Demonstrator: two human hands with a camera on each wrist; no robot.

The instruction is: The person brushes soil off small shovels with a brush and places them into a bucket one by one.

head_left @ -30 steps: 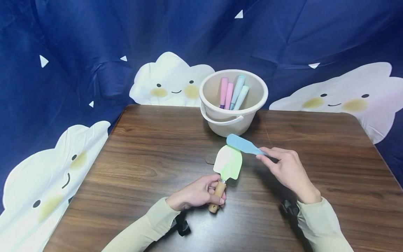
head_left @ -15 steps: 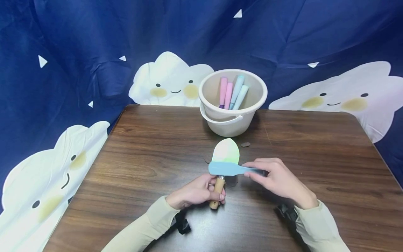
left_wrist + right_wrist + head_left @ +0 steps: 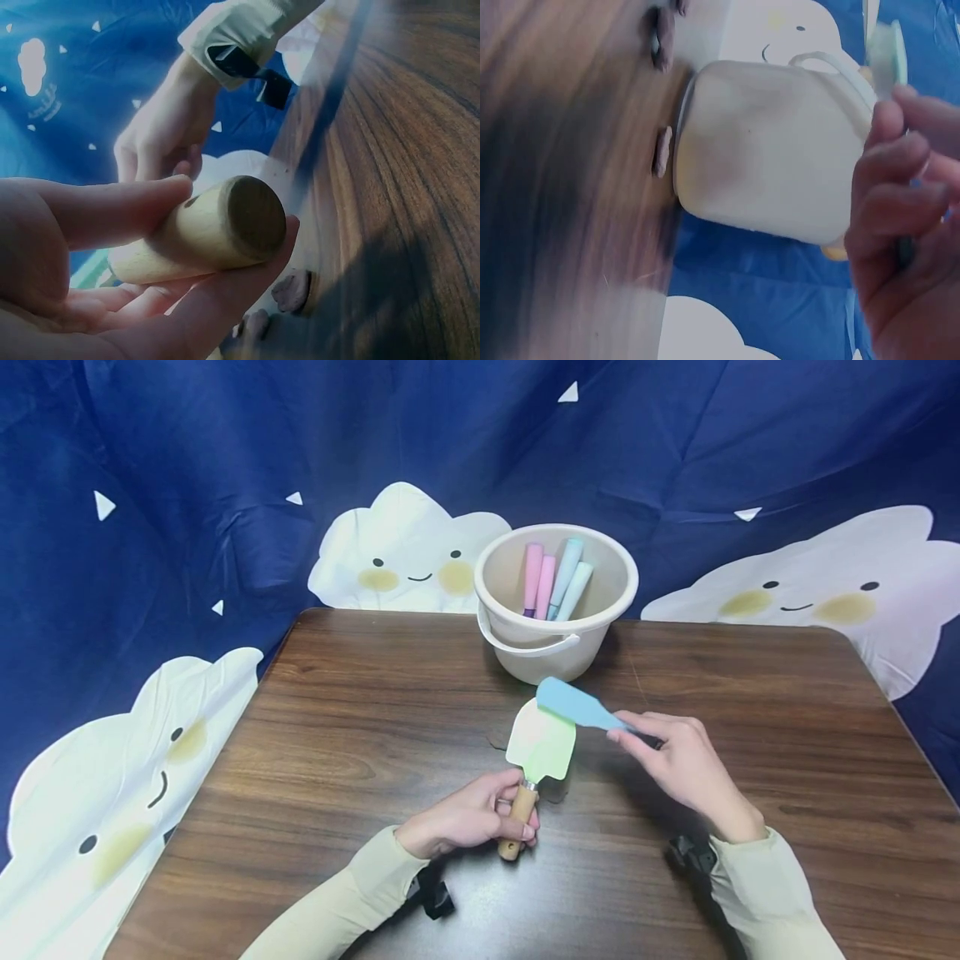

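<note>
My left hand grips the wooden handle of a hand trowel just above the table. Its pale green blade points away from me, toward the bucket. In my right hand, fingers and thumb pinch the dark handle of a light blue flat-backed brush. That brush slants over the upper right edge of the blade, overlapping it in the head view. The right wrist view shows a pale underside on the brush, facing the table.
A beige bucket with a folded-down handle stands at the table's far side. Several pink and light blue handles stick up in it. Small brown lumps lie on the wooden table. Behind hangs a blue cloud-patterned curtain.
My right hand drew the brush down the blade toward the trowel's handle, then lifted it back up to the blade's tip. My left hand stays nearly still; the trowel tilted slightly.
</note>
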